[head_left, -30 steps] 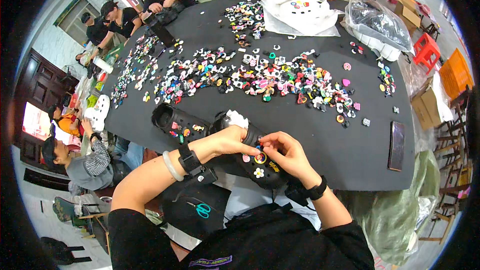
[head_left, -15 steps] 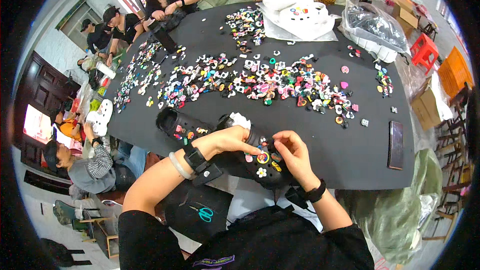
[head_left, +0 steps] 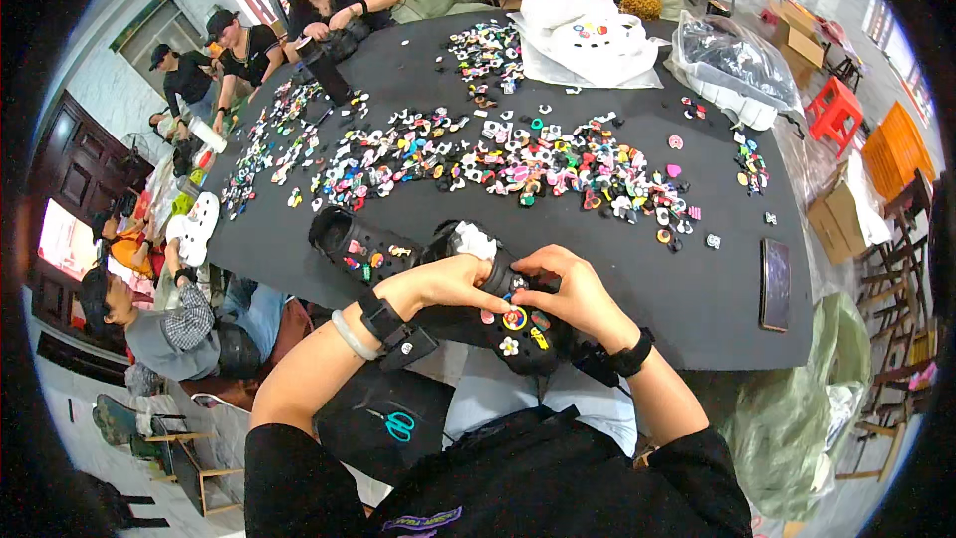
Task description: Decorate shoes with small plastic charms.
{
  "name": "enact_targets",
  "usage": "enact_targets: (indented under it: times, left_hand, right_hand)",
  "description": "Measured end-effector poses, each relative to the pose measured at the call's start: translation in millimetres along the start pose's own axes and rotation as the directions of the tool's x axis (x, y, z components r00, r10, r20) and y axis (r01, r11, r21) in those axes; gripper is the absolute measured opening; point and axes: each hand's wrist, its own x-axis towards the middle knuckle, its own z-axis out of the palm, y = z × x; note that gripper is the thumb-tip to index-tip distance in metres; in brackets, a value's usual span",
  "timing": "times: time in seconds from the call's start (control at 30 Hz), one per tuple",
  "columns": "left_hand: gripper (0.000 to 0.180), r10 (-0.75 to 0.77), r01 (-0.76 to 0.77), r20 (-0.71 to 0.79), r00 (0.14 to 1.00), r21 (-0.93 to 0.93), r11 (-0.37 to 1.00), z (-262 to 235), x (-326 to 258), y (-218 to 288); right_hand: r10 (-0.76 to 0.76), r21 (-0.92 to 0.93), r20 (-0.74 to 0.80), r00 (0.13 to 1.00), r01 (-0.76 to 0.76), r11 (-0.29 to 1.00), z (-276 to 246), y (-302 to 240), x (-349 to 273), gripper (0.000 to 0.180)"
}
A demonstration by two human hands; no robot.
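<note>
A black clog [head_left: 526, 363] studded with colourful shoe charms is held at the near table edge. My left hand [head_left: 460, 282] grips it from the left, thumb lying across its upper beside a round red-and-yellow charm [head_left: 515, 319]. My right hand [head_left: 573, 291] closes on the clog's right side, thumb and fingers pinching near the strap; anything small between them is hidden. A white flower charm [head_left: 510, 346] and a yellow charm [head_left: 539, 338] sit toward the toe. Beside my left hand, a second black clog [head_left: 339, 233] with charms rests on the table.
Many loose charms [head_left: 518, 164] spread across the black table [head_left: 637, 309]. A phone [head_left: 774, 284] lies at right. White clogs [head_left: 588, 37] sit on plastic at the far side, near a bagged bundle [head_left: 739, 55]. Several people work around the left and far edges. Teal scissors [head_left: 398, 425] lie below.
My right hand has moved left and closed against the clog near the strap; before, its fingers were pinched just above the clog's right side. My left hand keeps its grip.
</note>
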Motion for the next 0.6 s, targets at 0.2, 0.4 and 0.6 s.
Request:
enact_targets:
  times: [0.2,0.4,0.6]
  left_hand:
    - [0.032,-0.034,0.034,0.054,0.998,-0.005,0.999,-1.0,-9.0,7.6]
    - [0.029,0.024,-0.032,0.124,0.992,0.060,0.998,-12.6,16.0,-8.1]
    - [0.026,-0.056,0.041,0.112,0.992,0.133,0.990,-13.0,22.5,6.7]
  right_hand:
    - [-0.047,0.086,0.043,0.998,0.043,0.995,-1.1,3.1,-3.5,0.028]
    - [-0.183,0.062,0.137,0.973,0.176,0.982,-15.4,26.3,10.9,0.030]
    - [-0.166,0.197,0.200,0.966,0.127,0.972,-20.7,40.4,15.4,0.027]
